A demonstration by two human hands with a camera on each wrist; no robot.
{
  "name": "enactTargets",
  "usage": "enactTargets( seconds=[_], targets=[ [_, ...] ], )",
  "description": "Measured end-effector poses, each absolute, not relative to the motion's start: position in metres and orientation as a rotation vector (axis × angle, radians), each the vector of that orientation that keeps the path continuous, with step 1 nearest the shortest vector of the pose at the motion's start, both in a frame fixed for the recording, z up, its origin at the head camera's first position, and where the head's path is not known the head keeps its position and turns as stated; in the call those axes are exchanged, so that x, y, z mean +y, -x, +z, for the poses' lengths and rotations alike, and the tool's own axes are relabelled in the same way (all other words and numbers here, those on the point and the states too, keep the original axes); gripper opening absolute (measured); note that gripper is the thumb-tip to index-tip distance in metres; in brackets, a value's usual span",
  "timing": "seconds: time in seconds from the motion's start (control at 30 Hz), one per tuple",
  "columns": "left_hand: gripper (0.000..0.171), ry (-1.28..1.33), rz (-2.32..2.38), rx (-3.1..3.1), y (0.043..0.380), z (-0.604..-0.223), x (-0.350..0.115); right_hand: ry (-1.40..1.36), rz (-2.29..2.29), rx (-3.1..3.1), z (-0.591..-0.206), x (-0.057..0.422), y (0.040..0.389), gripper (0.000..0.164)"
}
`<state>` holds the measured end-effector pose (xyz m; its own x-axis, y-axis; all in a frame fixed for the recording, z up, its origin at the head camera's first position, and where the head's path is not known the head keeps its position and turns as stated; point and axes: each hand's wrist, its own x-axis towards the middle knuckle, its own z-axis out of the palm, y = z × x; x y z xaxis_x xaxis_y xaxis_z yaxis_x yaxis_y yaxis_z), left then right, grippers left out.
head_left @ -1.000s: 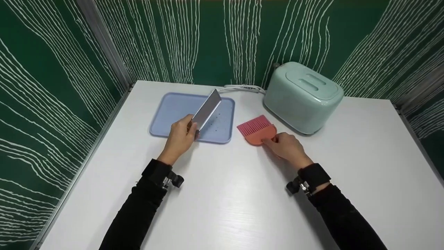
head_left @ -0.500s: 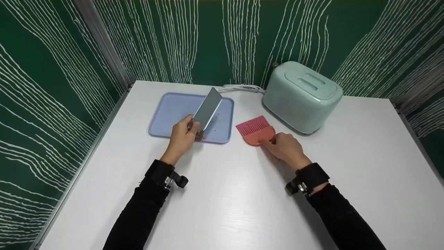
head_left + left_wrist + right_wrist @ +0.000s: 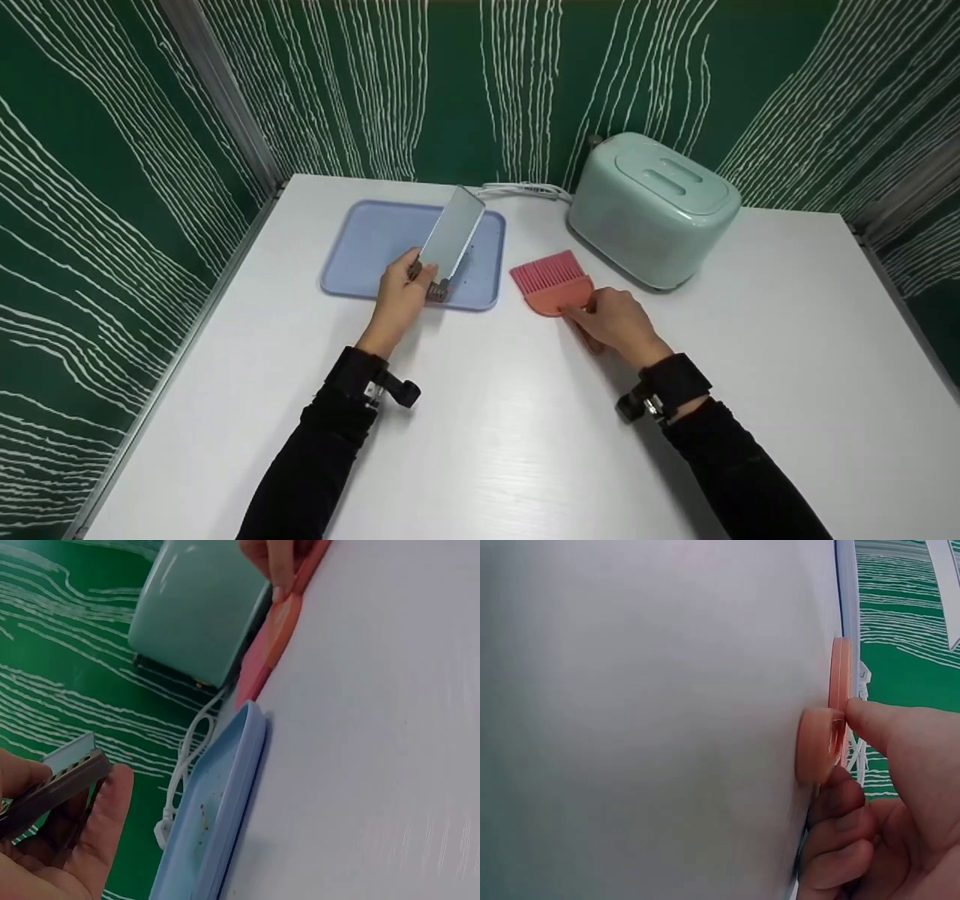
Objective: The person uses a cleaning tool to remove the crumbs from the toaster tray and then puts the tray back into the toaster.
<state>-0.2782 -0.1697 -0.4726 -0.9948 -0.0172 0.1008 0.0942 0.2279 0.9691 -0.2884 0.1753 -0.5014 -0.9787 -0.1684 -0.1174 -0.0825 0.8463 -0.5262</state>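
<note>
Head view: my left hand (image 3: 401, 289) grips crumb tray (image 3: 450, 234) tilted over blue tray (image 3: 360, 247) | right hand (image 3: 615, 319) pinches brush (image 3: 555, 281) | step, I judge: emptying crumbs | next needs brush lifted to crumb tray.

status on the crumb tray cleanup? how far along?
Done: crumbs already lie on the blue tray. In hand: left hand holds the metal crumb tray tilted over it; right hand grips the pink brush on the table. Left: likely brushing, then returning it to the toaster.
</note>
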Motion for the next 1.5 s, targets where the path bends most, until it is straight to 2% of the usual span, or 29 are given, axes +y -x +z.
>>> enactTargets(
  seconds=[0.13,0.37,0.77,1.07,1.33,1.5],
  targets=[
    [0.025,0.056,-1.997,-2.327,0.278,-0.474,-0.164,0.207,-0.832,2.887,-0.502,0.175,0.288,0.051],
    [0.011,-0.011,-2.088,-2.237,0.279,-0.476,-0.149,0.178,-0.979,2.825,-0.498,0.171,0.287,0.048],
    [0.030,-0.080,-2.242,-2.091,0.275,-0.479,-0.114,0.158,-1.125,2.796,-0.491,0.157,0.286,0.046],
    [0.028,-0.087,-2.391,-1.996,0.272,-0.480,-0.075,0.167,-1.200,2.737,-0.481,0.141,0.283,0.051],
    [0.011,-0.074,-2.455,-1.882,0.269,-0.479,-0.034,0.152,-1.430,2.638,-0.476,0.132,0.282,0.052],
    [0.020,-0.104,-2.533,-1.777,0.263,-0.480,-0.018,0.165,-1.544,2.577,-0.475,0.126,0.280,0.049]
  ],
)
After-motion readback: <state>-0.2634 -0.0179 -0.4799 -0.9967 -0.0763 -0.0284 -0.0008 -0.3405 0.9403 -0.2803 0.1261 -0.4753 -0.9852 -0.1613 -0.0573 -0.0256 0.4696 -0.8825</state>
